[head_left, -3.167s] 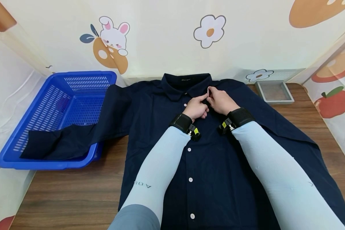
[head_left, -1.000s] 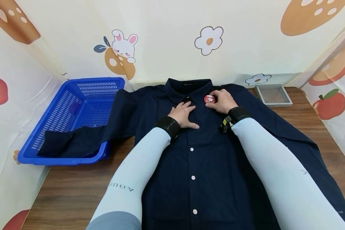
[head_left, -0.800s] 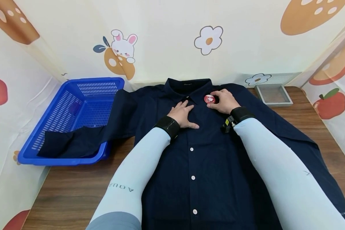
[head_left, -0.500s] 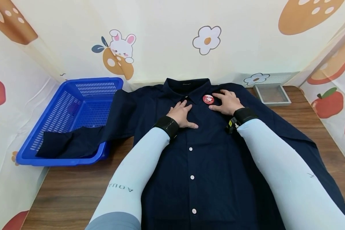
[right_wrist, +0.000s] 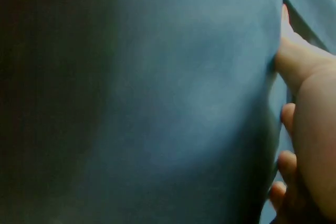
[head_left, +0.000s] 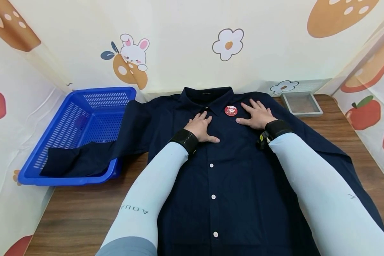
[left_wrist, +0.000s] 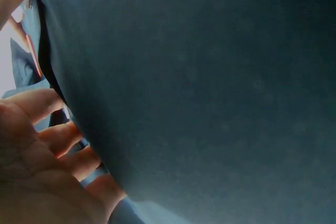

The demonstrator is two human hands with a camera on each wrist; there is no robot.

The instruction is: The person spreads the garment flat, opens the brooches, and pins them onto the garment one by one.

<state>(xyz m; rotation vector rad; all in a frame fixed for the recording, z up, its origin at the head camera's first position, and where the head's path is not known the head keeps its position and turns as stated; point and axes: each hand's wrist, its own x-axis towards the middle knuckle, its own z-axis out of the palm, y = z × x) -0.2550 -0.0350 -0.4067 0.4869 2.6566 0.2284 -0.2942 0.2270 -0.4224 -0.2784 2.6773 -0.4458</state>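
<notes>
A dark navy button-up shirt (head_left: pixel 236 185) lies spread front-up, collar toward the wall. On its chest, just below the right side of the collar, sits a round red badge (head_left: pixel 231 111) with a white figure. My left hand (head_left: pixel 200 128) rests with spread fingers on the placket below the collar. To the right of the badge, my right hand (head_left: pixel 256 115) rests on the shirt, fingers spread, apart from the badge. The left wrist view shows the left hand (left_wrist: pixel 47 156) against the cloth; in the right wrist view, the right hand (right_wrist: pixel 310 103) also touches fabric.
A blue plastic basket (head_left: pixel 60 182) stands at the left, with one shirt sleeve (head_left: pixel 80 160) draped into it. At the back right is a small grey tray (head_left: pixel 316 114). Patterned cloth walls enclose the wooden table (head_left: pixel 92 213) at the back and sides.
Both hands worked close together below the collar at first. The left hand then lay flat; the right hand held the badge, let go of it and shifted right, fingers spreading on the shirt.
</notes>
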